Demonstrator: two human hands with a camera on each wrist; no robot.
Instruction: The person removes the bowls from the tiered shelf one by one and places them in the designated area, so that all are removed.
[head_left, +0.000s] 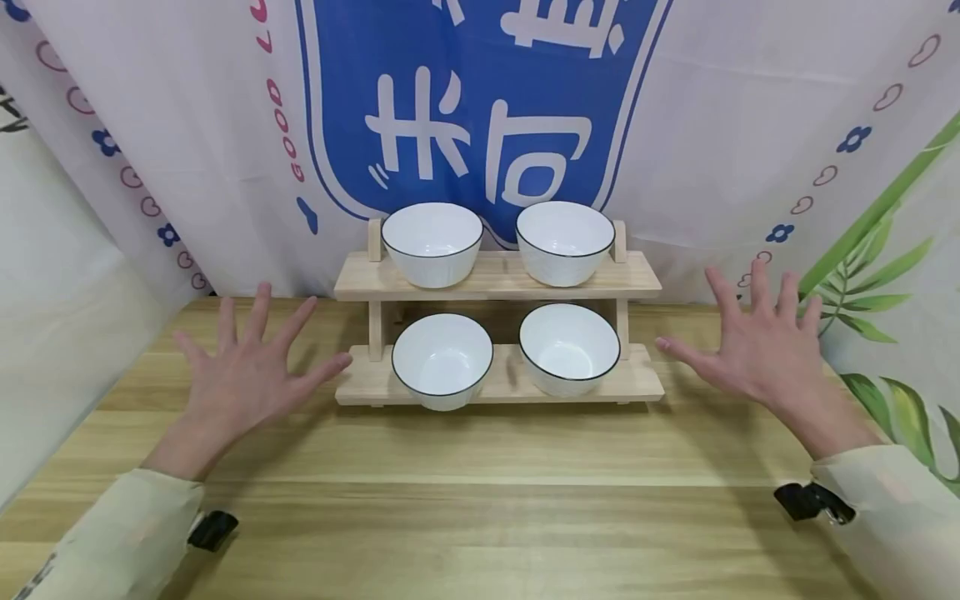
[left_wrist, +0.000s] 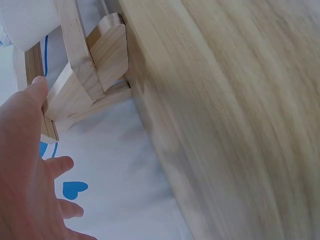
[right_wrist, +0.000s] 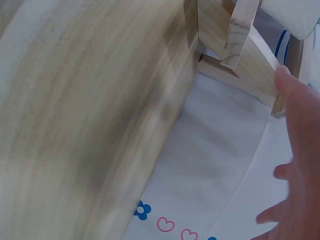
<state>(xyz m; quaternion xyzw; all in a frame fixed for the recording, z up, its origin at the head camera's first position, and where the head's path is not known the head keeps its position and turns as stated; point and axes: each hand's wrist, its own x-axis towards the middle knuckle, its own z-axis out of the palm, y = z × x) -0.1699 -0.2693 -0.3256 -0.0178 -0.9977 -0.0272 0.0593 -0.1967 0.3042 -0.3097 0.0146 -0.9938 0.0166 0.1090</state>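
A two-tier wooden rack (head_left: 498, 277) stands at the back of the table, with white dark-rimmed bowls on both tiers. The upper tier bears a left bowl (head_left: 432, 246) and a right bowl (head_left: 565, 244). On the lower tier sit another left bowl (head_left: 442, 362) and right bowl (head_left: 569, 350). To the rack's left, my left hand (head_left: 243, 375) is spread with straight fingers, holding nothing. My right hand (head_left: 765, 346) is likewise spread on the right side, apart from the rack. Each wrist view shows the rack's wooden end beyond the thumb.
Behind the rack hangs a white curtain (head_left: 712, 100) with a blue printed panel. The wooden table (head_left: 480, 500) stretches toward me. Printed green leaves (head_left: 870, 283) show on the cloth at right, and a pale cloth (head_left: 60, 292) borders the left side.
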